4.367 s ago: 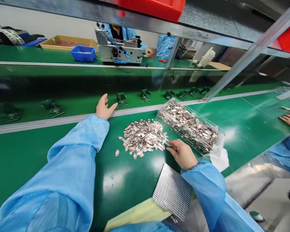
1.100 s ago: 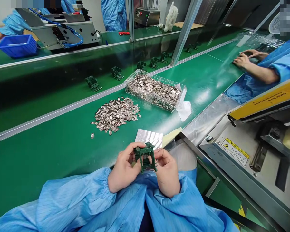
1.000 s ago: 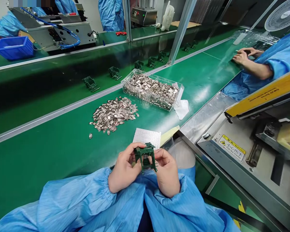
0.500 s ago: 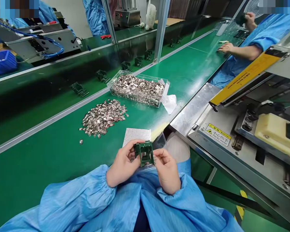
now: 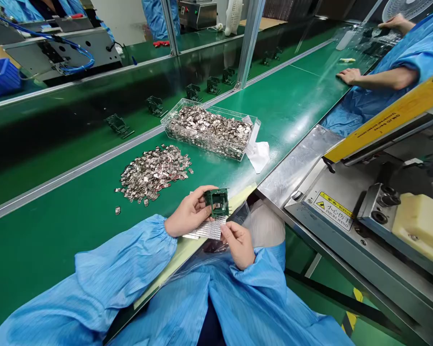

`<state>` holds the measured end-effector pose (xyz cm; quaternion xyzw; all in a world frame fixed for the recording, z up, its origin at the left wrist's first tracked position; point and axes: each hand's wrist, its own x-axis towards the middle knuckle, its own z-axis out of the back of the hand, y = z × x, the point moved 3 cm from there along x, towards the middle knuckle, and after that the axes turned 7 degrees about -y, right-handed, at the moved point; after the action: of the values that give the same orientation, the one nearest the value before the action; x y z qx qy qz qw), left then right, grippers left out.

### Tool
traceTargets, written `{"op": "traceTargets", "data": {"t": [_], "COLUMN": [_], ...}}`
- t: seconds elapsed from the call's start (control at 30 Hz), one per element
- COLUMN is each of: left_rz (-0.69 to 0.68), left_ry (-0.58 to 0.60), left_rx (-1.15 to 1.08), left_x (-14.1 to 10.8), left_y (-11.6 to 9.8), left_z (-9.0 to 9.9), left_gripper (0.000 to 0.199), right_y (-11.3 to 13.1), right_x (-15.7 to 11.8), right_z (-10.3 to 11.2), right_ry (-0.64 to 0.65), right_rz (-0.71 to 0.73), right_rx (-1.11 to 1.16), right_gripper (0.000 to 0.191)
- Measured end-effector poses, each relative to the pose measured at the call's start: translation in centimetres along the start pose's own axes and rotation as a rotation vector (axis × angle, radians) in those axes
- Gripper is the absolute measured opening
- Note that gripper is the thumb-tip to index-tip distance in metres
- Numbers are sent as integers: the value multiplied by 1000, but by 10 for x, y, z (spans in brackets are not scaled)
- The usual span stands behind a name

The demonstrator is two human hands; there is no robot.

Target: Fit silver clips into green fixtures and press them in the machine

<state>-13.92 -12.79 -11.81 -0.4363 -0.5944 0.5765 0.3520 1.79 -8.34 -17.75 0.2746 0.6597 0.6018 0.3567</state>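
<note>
My left hand is wrapped round the left side of a small dark green frame-like part, raised over the table edge. Just below it is a silver sheet marked in small rows. My right hand has thumb and forefinger pinched at the sheet's right edge; whether anything small is between them is too small to tell. Beyond my hands, a heap of small metal pieces lies on the green table. A clear box full of similar pieces stands behind it.
Several green parts line the strip behind the metal rail. A white scrap lies beside the box. To the right stands a machine with a yellow bar. A co-worker's hand rests on the table further off.
My right hand has left the green part and moved down to the silver sheet. My left hand and the green part have moved slightly up. The co-worker's near hand has let go of a small pale item.
</note>
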Motion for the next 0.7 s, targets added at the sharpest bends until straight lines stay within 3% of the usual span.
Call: {"op": "traceTargets", "data": {"t": [0.17,0.37,0.57,0.7], "left_rz": [-12,-38,-102,-175], "left_ry": [67,62,14,-29], "left_rx": [10,47,105,113], "left_x": [0,0,-2,-3], "left_y": [-6,-9,-12,-13], "left_z": [3,3,3,3], "left_gripper": [49,48,42,36], "right_y": [-6,-11,-21,7], "right_x": [-8,-4,0,-3], "right_z": [-2,3,19,33], "right_ry": [-43,-25,94,51], "right_rz": [136,254,196,151], "right_rx": [-51,-165,-332,-397], "right_gripper": [46,43,37,24]}}
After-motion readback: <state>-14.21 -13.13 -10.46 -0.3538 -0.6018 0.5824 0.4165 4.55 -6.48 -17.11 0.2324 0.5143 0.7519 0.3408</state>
